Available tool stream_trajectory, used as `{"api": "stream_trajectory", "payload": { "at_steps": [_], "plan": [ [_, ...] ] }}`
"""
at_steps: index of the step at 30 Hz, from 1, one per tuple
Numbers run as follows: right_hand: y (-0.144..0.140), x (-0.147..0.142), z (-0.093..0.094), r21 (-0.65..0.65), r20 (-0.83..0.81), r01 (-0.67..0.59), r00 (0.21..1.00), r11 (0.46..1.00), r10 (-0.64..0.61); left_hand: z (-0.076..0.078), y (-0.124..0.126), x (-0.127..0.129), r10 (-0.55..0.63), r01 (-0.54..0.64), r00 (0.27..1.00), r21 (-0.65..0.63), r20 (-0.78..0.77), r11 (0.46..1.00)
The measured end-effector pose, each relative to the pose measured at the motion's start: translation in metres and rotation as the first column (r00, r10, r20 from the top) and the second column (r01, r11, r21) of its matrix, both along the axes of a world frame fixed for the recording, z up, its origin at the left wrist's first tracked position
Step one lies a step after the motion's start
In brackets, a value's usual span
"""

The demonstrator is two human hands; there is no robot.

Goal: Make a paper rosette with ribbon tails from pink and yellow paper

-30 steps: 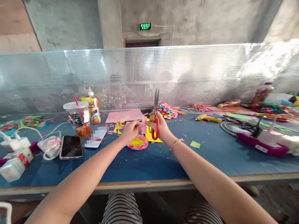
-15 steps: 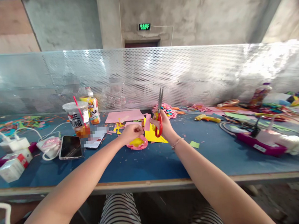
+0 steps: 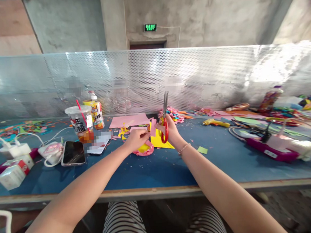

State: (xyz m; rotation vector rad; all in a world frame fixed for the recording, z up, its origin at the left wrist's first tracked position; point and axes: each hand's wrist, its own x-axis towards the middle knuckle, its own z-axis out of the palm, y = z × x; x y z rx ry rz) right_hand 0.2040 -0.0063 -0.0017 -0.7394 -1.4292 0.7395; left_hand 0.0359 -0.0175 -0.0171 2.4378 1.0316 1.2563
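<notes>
The scissors had red handles and grey metal blades. The small paper piece beside them was pink, and the sheet lying under it was yellow. A round paper flower was pink at the rim with a yellow centre. The surface was deep blue, flecked with tiny pink and yellow scraps — its front edge was pale wood. A larger pink sheet lay farther back. The phone was black and glossy. The cup was clear with a red straw. The trousers were striped — black and white.
</notes>
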Motion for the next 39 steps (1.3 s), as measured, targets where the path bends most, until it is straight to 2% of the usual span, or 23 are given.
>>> {"api": "stream_trajectory", "payload": {
  "at_steps": [4,9,14,16,19,22,24,25,27,29,32,35,39],
  "plan": [
    [0.001,0.001,-0.001,0.003,0.035,0.02,0.999,1.0,-0.02,-0.001,0.001,-0.001,-0.039,0.038,0.999,-0.03,-0.015,0.999],
    [0.001,0.0,-0.002,0.013,0.051,0.031,0.998,0.999,-0.032,-0.004,0.004,0.0,0.0,-0.002,0.999,-0.056,-0.038,0.998],
    [0.007,0.005,-0.003,0.014,0.055,0.049,0.997,0.999,-0.049,-0.003,0.008,-0.002,-0.01,0.005,0.996,-0.059,-0.086,0.998],
    [0.01,0.009,-0.003,0.004,0.035,0.038,0.999,0.999,-0.039,-0.003,0.012,-0.005,0.027,-0.035,0.993,-0.072,-0.111,0.997],
    [0.015,0.015,-0.004,-0.012,-0.013,0.034,0.999,0.999,-0.034,-0.005,0.021,-0.015,0.161,-0.171,0.976,-0.063,-0.147,0.983],
    [0.016,0.016,-0.005,-0.034,-0.03,0.031,0.999,0.999,-0.032,-0.009,0.034,-0.027,0.273,-0.269,0.952,0.052,-0.136,0.962],
    [0.014,0.013,-0.006,-0.051,-0.015,0.029,0.999,0.998,-0.029,-0.012,0.04,-0.032,0.266,-0.254,0.959,0.114,-0.101,0.96],
    [0.013,0.011,-0.006,-0.055,-0.002,0.028,1.0,0.998,-0.028,-0.012,0.041,-0.032,0.254,-0.247,0.964,0.094,-0.072,0.964],
    [0.01,0.007,-0.007,-0.052,0.026,0.017,1.0,0.999,-0.016,-0.012,0.04,-0.028,0.2,-0.2,0.98,-0.031,-0.012,0.979],
    [0.007,0.002,-0.008,-0.044,0.057,0.0,0.998,0.999,0.002,-0.011,0.035,-0.02,0.093,-0.08,0.994,-0.18,0.064,0.98],
    [0.005,-0.001,-0.01,-0.034,0.116,-0.016,0.993,0.999,0.02,-0.01,0.027,-0.006,-0.068,0.105,0.987,-0.262,0.146,0.959],
    [0.004,-0.003,-0.01,-0.006,0.159,-0.041,0.986,0.999,0.042,-0.009,0.023,0.0,-0.101,0.168,0.971,-0.322,0.217,0.932],
    [0.0,-0.004,-0.006,0.01,0.197,-0.084,0.977,0.996,0.08,-0.007,0.02,-0.003,-0.063,0.174,0.959,-0.396,0.277,0.901]
  ]
}}
